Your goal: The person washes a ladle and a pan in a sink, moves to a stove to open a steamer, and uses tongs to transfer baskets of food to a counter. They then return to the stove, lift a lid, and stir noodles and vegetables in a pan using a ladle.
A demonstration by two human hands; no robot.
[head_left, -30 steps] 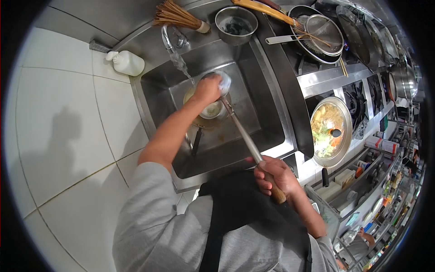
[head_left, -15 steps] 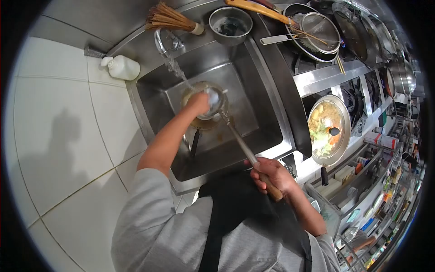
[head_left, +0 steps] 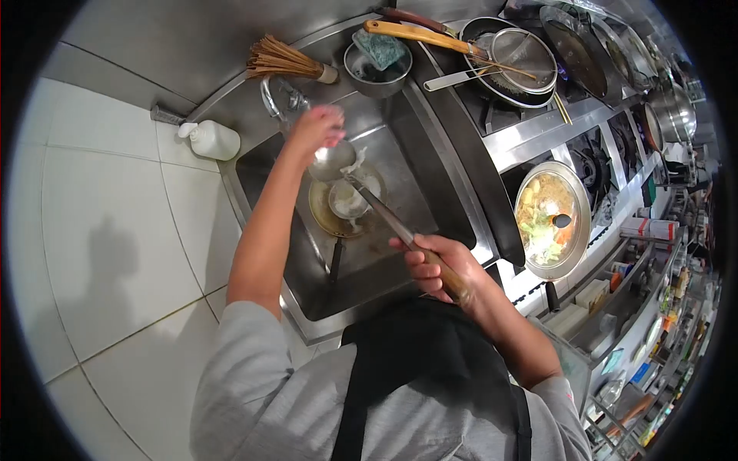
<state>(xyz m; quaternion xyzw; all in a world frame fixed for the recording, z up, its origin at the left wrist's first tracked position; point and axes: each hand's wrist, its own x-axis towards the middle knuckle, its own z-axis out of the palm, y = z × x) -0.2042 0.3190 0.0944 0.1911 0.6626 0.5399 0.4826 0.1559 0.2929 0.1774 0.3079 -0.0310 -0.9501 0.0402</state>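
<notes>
A long-handled metal ladle (head_left: 331, 160) is held over the sink (head_left: 419, 184) by my right hand (head_left: 440, 269), whose fingers wrap round its wooden handle. Near the faucet (head_left: 270, 98), above the ladle's bowl, is my left hand (head_left: 318, 129), blurred, with nothing visible in it and its fingers apart. Beneath the ladle, a pan (head_left: 324, 217) with a black handle lies on the sink floor, a smaller round dish (head_left: 347, 201) in it, with whitish suds around. A green scouring pad (head_left: 380, 49) rests on a metal bowl (head_left: 377, 81) behind the sink.
A bamboo brush (head_left: 288, 61) lies left of the bowl; a white pump bottle (head_left: 214, 140) stands at the sink's left corner. To the right, the stove holds a lidded pan of food (head_left: 547, 223) and a black pan with strainers (head_left: 524, 61). Shelves line the far right.
My left hand has moved up from the ladle toward the faucet. The ladle's bowl has shifted up and left. A green pad now shows on the metal bowl.
</notes>
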